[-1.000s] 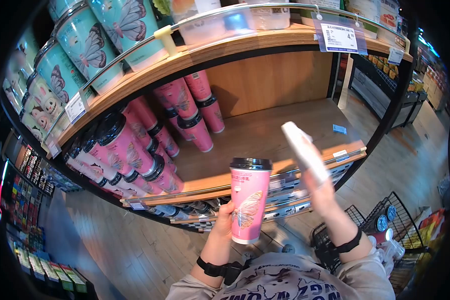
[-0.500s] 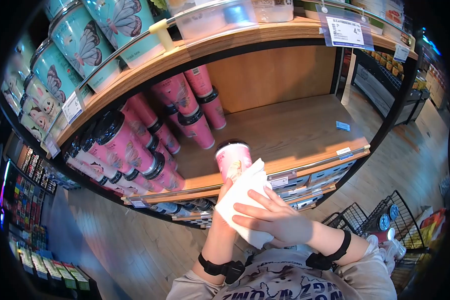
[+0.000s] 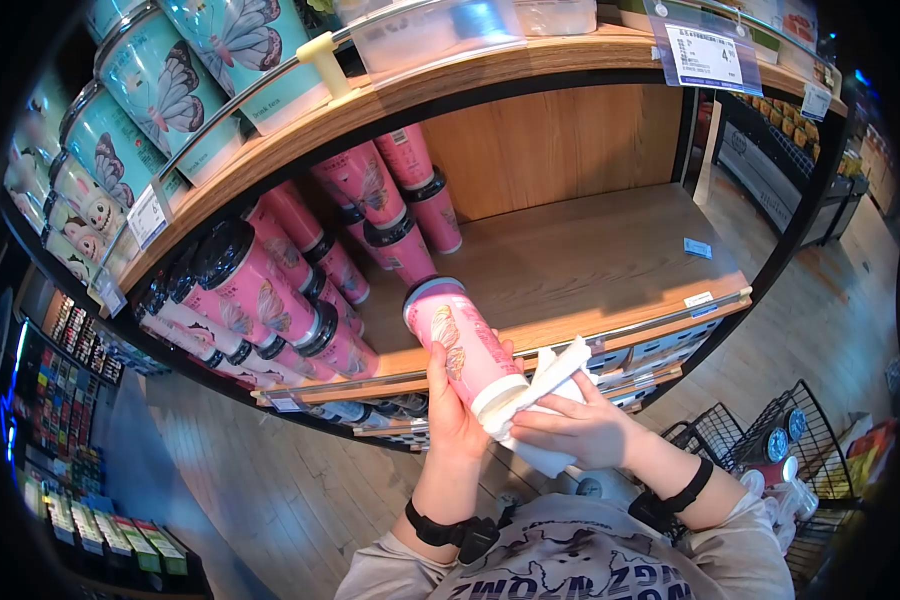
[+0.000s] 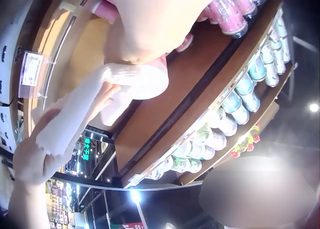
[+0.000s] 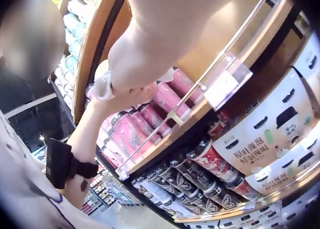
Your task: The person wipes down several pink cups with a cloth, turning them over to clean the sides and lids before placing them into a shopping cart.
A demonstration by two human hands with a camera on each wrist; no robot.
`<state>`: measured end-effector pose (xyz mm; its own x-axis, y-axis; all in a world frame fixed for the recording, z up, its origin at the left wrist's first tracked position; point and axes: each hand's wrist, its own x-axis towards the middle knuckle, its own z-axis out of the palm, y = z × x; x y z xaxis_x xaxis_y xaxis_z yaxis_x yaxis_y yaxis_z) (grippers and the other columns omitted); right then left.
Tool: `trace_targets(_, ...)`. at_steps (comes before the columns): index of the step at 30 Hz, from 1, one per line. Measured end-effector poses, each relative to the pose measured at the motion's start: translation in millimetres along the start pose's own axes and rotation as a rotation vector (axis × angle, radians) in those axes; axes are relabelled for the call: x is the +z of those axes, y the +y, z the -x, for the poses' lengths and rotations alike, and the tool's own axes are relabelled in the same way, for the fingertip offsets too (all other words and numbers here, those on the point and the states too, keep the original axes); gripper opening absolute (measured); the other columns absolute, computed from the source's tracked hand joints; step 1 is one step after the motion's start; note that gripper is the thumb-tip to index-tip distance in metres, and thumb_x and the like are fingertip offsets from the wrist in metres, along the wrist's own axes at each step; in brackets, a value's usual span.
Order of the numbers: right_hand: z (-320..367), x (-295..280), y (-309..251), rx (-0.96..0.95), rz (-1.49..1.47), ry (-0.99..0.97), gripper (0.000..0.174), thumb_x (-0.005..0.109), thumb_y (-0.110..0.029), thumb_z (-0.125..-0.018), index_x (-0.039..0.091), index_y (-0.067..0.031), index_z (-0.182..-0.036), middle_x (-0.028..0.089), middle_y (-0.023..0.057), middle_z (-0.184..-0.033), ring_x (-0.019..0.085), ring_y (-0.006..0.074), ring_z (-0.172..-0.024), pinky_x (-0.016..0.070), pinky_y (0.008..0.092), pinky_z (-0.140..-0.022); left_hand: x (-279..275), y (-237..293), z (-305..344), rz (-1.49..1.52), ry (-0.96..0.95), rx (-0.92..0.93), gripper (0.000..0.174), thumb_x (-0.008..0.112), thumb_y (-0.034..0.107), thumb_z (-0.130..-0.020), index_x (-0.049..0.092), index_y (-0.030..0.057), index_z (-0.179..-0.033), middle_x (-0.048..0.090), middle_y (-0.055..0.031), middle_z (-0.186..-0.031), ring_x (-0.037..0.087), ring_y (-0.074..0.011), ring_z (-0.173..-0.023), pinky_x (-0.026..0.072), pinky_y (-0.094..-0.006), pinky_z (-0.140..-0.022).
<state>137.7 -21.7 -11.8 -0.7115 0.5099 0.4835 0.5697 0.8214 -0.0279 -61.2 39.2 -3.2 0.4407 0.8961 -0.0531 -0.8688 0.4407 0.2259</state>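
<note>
A pink lidded cup with a butterfly print lies tilted in my left hand, its dark lid end toward the shelf and its white base toward me. The left fingers and thumb wrap round its side. My right hand holds a crumpled white cloth against the base end, fingers spread over the folds. In the left wrist view the round white cup base shows beside the cloth. The right wrist view shows only a bit of cloth past the forearm.
Rows of pink cups stand at the left of the wooden shelf. Teal butterfly cups and a price tag are on the shelf above. At the lower right is a black wire basket with cans.
The cup has gone from upright to tilted, base toward me. The right hand brought the cloth in from the right, over the cup, then down to its base.
</note>
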Motion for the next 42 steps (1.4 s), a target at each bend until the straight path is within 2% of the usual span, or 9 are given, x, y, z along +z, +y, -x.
trace_targets(4, 43, 31, 19, 0.367, -0.234, -0.047, 0.061, 0.068, -0.025, -0.076, 0.049, -0.0149, -0.133, 0.048, 0.0107, -0.135, 0.045, 0.0311, -0.126, 0.0282, 0.0542, -0.107, 5, -1, 3, -0.112, 0.01, 0.122, 0.067, 0.057, 0.049, -0.087, 0.041, 0.0005, -0.13, 0.056, -0.0173, -0.121, 0.057, -0.0328, -0.11, 0.046, -0.0498, -0.096)
trace_targets(7, 47, 24, 34, 1.226, -1.497, 0.505, 0.042, 0.048, -0.023, -0.097, 0.045, 0.0008, -0.131, 0.05, 0.0151, -0.132, 0.047, 0.0244, -0.123, 0.0336, 0.0371, -0.106, -1, -1, 7, -0.198, -0.05, 0.122, 0.066, 0.059, 0.047, -0.086, 0.042, 0.004, -0.132, 0.057, -0.0151, -0.12, 0.058, -0.031, -0.106, 0.0473, -0.0484, -0.094)
trace_targets(10, 17, -13, 34, 0.881, -1.182, 0.786, 0.047, 0.042, -0.019, -0.1, 0.034, 0.0029, -0.14, 0.038, 0.0117, -0.144, 0.036, 0.0198, -0.132, 0.0261, 0.032, -0.11, -27, -5, 8, -0.108, -0.017, 0.012, 0.068, 0.058, 0.05, -0.087, 0.041, 0.0057, -0.134, 0.057, -0.0138, -0.121, 0.06, -0.0268, -0.105, 0.0498, -0.0437, -0.092)
trace_targets(18, -37, -36, 16, 0.424, -0.661, 0.424, 0.071, 0.053, -0.008, -0.082, 0.026, -0.0093, -0.147, 0.011, 0.0175, -0.156, 0.003, 0.0455, -0.141, 0.0104, 0.0501, -0.114, -19, -39, 17, -0.474, -0.017, -0.025, 0.06, 0.051, 0.039, -0.095, 0.03, 0.0068, -0.142, 0.046, -0.0118, -0.137, 0.05, -0.023, -0.122, 0.041, -0.0399, -0.104)
trace_targets(30, -9, -31, -5, 0.013, -0.754, -0.175, 0.053, 0.056, -0.023, -0.083, 0.048, -0.0143, -0.135, 0.036, 0.0075, -0.148, 0.02, 0.0413, -0.14, 0.0183, 0.0586, -0.111, -25, -6, 21, -0.23, -0.059, -0.074, 0.058, 0.055, 0.037, -0.091, 0.035, 0.0075, -0.137, 0.053, -0.0159, -0.125, 0.055, -0.0288, -0.115, 0.049, -0.0441, -0.094)
trace_targets(33, 19, -27, 28, 0.137, -1.365, -0.199, 0.046, 0.055, -0.026, -0.088, 0.052, -0.0057, -0.13, 0.048, 0.0119, -0.138, 0.036, 0.0315, -0.134, 0.029, 0.0469, -0.109, -27, 0, 19, -0.414, 0.005, 0.071, 0.059, 0.07, 0.016, -0.084, 0.037, 0.0062, -0.132, 0.056, -0.0134, -0.118, 0.059, -0.0254, -0.108, 0.0507, -0.0406, -0.092)
trace_targets(35, 47, -28, 47, 1.039, -1.57, -0.261, 0.042, 0.052, -0.025, -0.094, 0.053, 0.0002, -0.128, 0.056, 0.0133, -0.128, 0.048, 0.02, -0.123, 0.0361, 0.0328, -0.104, -25, 0, 21, -0.78, 0.016, 0.276, 0.06, 0.07, 0.01, -0.081, 0.037, 0.0053, -0.132, 0.055, -0.0112, -0.118, 0.058, -0.0214, -0.107, 0.0491, -0.0376, -0.091)
trace_targets(37, 51, -31, 56, 1.166, -1.433, 0.23, 0.041, 0.048, -0.021, -0.097, 0.049, -0.0003, -0.133, 0.055, 0.0123, -0.128, 0.05, 0.0149, -0.117, 0.0381, 0.0276, -0.099, -12, -3, 21, -1.137, -0.042, 0.489, 0.074, 0.079, 0.007, -0.069, 0.037, 0.0032, -0.131, 0.054, -0.0096, -0.12, 0.055, -0.0197, -0.11, 0.0441, -0.0357, -0.096)
trace_targets(42, -5, -85, 26, 0.559, -0.48, 0.462, 0.058, 0.051, -0.017, -0.084, 0.041, 0.0023, -0.138, 0.037, 0.0206, -0.144, 0.031, 0.0327, -0.137, 0.0207, 0.0411, -0.113, 3, -20, 21, -1.739, -0.021, 0.688, 0.071, 0.083, 0.016, -0.065, 0.048, -0.0003, -0.125, 0.058, -0.0146, -0.116, 0.059, -0.0244, -0.109, 0.0464, -0.0361, -0.093)
